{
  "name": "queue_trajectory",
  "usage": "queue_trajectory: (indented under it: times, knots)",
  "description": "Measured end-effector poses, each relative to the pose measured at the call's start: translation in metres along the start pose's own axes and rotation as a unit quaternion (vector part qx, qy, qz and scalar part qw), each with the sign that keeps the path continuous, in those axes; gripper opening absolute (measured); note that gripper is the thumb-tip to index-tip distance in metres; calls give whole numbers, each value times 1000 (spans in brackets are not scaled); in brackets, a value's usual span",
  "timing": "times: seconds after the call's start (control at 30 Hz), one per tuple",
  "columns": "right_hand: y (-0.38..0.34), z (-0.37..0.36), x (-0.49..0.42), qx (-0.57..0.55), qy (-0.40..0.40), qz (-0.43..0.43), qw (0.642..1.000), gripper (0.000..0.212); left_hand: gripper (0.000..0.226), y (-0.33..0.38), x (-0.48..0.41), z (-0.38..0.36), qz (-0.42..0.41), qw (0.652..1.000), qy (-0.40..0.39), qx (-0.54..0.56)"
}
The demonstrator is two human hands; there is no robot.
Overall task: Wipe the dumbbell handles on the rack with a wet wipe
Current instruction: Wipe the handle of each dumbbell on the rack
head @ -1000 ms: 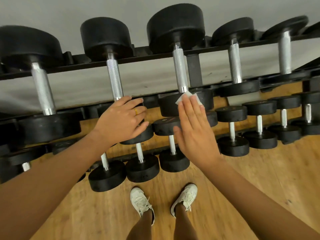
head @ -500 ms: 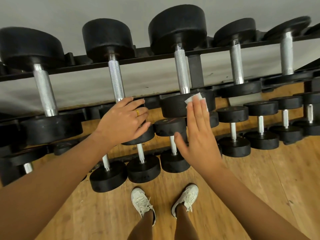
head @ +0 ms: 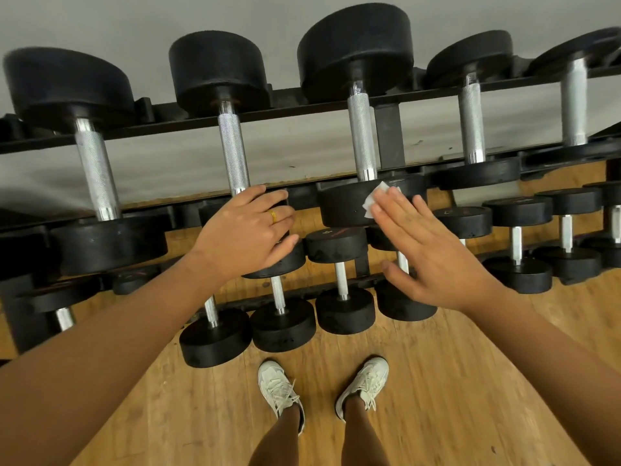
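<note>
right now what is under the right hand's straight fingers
A white wet wipe, pressed flat against the black round rubber dumbbell head. Only its crumpled edge shows past the right hand; the rest is covered by the fingers.

Wet wipe (head: 373, 200) mostly hidden (corner shows) under right hand (head: 430, 253).
</note>
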State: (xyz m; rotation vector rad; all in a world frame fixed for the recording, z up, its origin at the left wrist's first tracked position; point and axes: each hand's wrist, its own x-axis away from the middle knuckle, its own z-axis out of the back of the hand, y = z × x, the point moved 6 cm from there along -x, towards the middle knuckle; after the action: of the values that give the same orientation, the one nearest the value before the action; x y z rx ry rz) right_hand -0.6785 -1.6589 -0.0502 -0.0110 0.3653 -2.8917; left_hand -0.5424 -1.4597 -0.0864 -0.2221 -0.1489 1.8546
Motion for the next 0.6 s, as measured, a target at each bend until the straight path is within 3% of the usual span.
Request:
queue_trajectory:
  times: [0.2,0.6]
  knots:
    - [-32,-8,-33,118,33,-79,989,77,52,1,0,1,-2,1000,7,5]
    - [-45,-13,-34,230,-31,-61,971,76,56,0,1,1,5,1000,14,-1]
